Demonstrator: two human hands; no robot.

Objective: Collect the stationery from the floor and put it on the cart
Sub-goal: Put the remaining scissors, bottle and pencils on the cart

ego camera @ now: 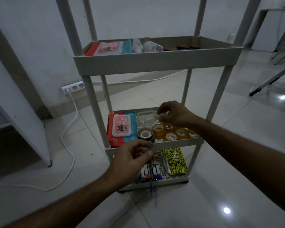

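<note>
Both hands reach toward the cart [158,60]. Left hand [130,159], at 6 o'clock of the middle shelf [179,143], pinches a thin blue pen [150,181] pointing down. Right hand [173,115], at 12 o'clock of the amber tape rolls [169,131], curls its fingertips around a small clear object [162,114], too blurred to identify. Markers [152,174] lie on the bottom shelf.

blue pencil [150,176] upright, markers [152,174] on cart [156,60]
</note>
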